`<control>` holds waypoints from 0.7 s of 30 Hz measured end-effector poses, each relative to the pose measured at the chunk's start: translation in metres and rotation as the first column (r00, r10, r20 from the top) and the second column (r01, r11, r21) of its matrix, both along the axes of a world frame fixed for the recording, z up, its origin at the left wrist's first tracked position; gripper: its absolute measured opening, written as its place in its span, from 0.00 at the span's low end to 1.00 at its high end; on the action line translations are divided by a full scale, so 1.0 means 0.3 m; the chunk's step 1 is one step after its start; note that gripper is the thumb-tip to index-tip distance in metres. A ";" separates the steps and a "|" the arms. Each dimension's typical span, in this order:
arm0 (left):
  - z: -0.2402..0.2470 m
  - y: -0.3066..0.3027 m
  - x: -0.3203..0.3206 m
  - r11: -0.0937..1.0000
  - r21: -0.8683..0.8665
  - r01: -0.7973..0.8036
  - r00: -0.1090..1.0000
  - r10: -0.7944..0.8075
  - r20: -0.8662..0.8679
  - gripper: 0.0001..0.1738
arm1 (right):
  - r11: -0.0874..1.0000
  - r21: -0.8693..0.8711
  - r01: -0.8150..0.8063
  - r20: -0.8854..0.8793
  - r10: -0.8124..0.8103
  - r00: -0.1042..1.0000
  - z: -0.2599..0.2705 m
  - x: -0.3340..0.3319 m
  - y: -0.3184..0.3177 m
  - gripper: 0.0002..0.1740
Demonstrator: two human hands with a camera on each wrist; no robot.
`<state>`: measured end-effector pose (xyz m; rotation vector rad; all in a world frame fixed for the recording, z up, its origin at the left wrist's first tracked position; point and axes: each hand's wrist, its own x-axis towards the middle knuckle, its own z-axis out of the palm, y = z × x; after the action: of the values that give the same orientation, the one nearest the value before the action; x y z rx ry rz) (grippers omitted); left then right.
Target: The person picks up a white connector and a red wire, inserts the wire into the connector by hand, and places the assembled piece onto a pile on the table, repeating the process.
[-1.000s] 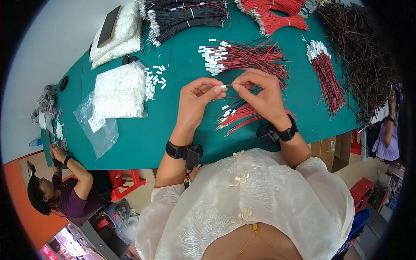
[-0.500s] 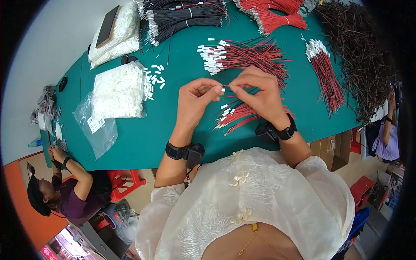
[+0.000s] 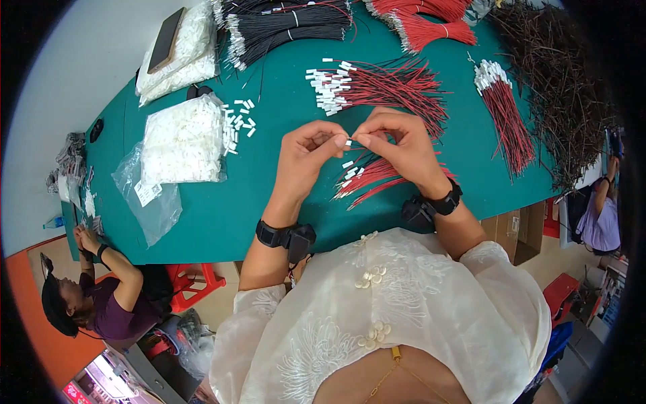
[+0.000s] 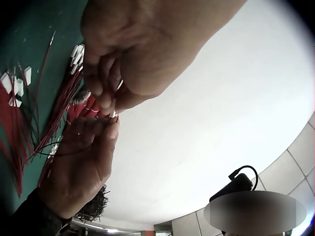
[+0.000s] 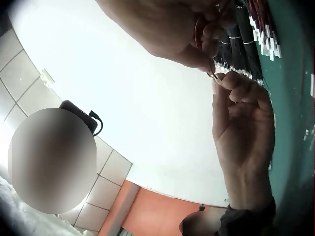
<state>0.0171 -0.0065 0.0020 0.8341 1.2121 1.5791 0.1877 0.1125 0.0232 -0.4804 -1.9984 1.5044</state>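
Note:
Between thumb and forefinger, the left hand pinches a small white connector. Just beside it the right hand pinches thin wire, its fingertips almost meeting the left ones. In the left wrist view, the white connector shows between the fingertips of both hands. The right wrist view has red and dark wire running from the right fingers to the left fingertips. Below the hands lie loose red wires, some with white connectors. A larger pile of red and black wires with white ends lies beyond them.
On the green table are a bag of white connectors, loose connectors, black wire bundles and red wire bundles. A wired bunch and a dark tangled heap lie right. Another person sits left.
The right fingertips have drawn slightly nearer the left ones, and the short span of wire between them has narrowed. The left hand has barely moved.

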 end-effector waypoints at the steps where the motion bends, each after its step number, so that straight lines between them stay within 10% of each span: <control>1: 0.000 -0.001 0.000 1.000 0.006 -0.001 1.000 0.001 0.001 0.07 | 0.999 -0.032 0.003 -0.026 -0.004 1.000 -0.003 -0.002 -0.003 0.04; 21: 0.007 0.000 -0.013 0.996 -0.064 -0.069 0.995 0.073 0.060 0.08 | 0.919 0.367 0.147 -0.055 -0.136 0.989 0.030 -0.006 -0.007 0.04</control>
<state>0.0133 -0.0063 0.0042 0.7037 1.2514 1.6050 0.1860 0.1103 0.0322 -0.4290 -2.1112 1.0082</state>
